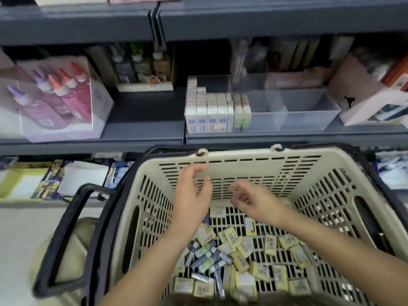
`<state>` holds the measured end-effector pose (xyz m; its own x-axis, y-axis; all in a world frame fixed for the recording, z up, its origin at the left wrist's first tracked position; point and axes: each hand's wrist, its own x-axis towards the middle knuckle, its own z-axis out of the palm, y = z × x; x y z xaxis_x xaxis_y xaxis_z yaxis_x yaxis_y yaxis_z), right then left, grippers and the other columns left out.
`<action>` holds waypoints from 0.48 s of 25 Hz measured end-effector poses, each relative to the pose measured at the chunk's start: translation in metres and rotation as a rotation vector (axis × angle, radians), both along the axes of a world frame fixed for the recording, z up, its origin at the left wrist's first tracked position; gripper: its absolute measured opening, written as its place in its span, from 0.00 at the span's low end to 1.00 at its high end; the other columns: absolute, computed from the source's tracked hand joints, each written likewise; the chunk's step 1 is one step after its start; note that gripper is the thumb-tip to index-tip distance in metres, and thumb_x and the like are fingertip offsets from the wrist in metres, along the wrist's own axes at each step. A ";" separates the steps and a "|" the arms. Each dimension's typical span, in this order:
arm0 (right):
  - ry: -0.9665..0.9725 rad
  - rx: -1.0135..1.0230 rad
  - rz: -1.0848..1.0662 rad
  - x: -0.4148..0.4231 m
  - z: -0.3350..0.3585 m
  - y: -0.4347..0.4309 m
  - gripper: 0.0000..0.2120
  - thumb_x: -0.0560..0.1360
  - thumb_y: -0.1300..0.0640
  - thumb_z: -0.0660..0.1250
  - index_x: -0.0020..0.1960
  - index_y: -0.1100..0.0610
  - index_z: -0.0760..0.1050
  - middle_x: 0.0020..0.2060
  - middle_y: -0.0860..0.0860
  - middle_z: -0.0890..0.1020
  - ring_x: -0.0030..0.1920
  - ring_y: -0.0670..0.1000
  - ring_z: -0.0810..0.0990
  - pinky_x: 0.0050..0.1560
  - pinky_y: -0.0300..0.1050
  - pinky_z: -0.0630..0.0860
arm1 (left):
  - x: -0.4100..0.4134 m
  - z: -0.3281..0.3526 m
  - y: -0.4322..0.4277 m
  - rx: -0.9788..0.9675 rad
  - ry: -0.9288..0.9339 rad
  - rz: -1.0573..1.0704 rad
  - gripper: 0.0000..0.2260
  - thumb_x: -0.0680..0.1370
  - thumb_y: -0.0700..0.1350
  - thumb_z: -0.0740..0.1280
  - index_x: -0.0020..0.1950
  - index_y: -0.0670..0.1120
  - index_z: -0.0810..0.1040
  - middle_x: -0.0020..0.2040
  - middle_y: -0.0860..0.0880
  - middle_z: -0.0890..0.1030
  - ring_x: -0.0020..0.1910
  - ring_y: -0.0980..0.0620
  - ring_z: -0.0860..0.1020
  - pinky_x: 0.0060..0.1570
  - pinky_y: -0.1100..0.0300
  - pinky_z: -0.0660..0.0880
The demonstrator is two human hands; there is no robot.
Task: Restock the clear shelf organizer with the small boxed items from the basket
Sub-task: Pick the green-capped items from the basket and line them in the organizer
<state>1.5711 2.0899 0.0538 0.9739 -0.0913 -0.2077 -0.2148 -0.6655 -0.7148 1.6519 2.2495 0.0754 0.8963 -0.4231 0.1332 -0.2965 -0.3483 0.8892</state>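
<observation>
Both hands hang just above the beige basket [242, 155]. The left hand [192, 193] and the right hand [254, 200] are slack, fingers loosely spread, grasping nothing. Under them the small boxes [238, 261] lie jumbled on the basket floor, yellow among grey and green. On the shelf [143, 129] behind sits the clear organizer [309, 115], with upright boxes [209, 111] packed in rows at its left end.

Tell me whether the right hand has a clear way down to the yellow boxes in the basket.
Probably yes. The right hand hangs empty inside the basket, above the yellow boxes, with nothing between; the left hand is off to the side.
</observation>
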 end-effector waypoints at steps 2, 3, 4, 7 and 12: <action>0.120 -0.103 0.098 0.002 -0.030 0.015 0.15 0.76 0.55 0.64 0.61 0.51 0.69 0.50 0.49 0.81 0.46 0.46 0.79 0.48 0.40 0.75 | 0.003 -0.029 0.003 0.149 0.193 0.039 0.11 0.77 0.40 0.64 0.58 0.48 0.72 0.58 0.52 0.75 0.58 0.56 0.74 0.60 0.60 0.70; 0.167 -0.151 0.137 0.005 -0.043 0.023 0.17 0.75 0.54 0.64 0.63 0.52 0.68 0.54 0.51 0.80 0.49 0.48 0.78 0.50 0.43 0.75 | 0.006 -0.045 0.006 0.288 0.295 0.029 0.12 0.78 0.40 0.64 0.61 0.46 0.72 0.60 0.49 0.75 0.59 0.51 0.75 0.60 0.57 0.71; 0.196 -0.191 0.159 0.009 -0.055 0.031 0.19 0.75 0.54 0.64 0.65 0.53 0.66 0.57 0.52 0.77 0.53 0.50 0.77 0.53 0.45 0.75 | 0.008 -0.059 0.009 0.432 0.354 0.003 0.14 0.78 0.40 0.64 0.63 0.44 0.71 0.62 0.47 0.74 0.58 0.48 0.75 0.59 0.55 0.72; 0.196 -0.300 0.116 0.019 -0.080 0.044 0.23 0.75 0.56 0.64 0.69 0.53 0.63 0.62 0.53 0.71 0.62 0.54 0.71 0.58 0.48 0.72 | 0.008 -0.091 0.027 0.701 0.292 -0.082 0.19 0.77 0.36 0.63 0.67 0.44 0.70 0.65 0.44 0.72 0.58 0.46 0.75 0.59 0.53 0.72; 0.207 -0.478 0.170 0.025 -0.096 0.036 0.18 0.75 0.54 0.63 0.64 0.54 0.68 0.60 0.52 0.71 0.63 0.54 0.69 0.61 0.48 0.67 | 0.010 -0.117 0.044 0.931 0.075 -0.227 0.25 0.74 0.29 0.58 0.69 0.46 0.67 0.67 0.46 0.68 0.64 0.46 0.66 0.62 0.55 0.67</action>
<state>1.5957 2.1257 -0.0422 0.9263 -0.0676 -0.3707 -0.1803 -0.9433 -0.2787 1.6616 2.2936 -0.0413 0.7726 -0.4947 -0.3980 -0.3977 -0.8657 0.3039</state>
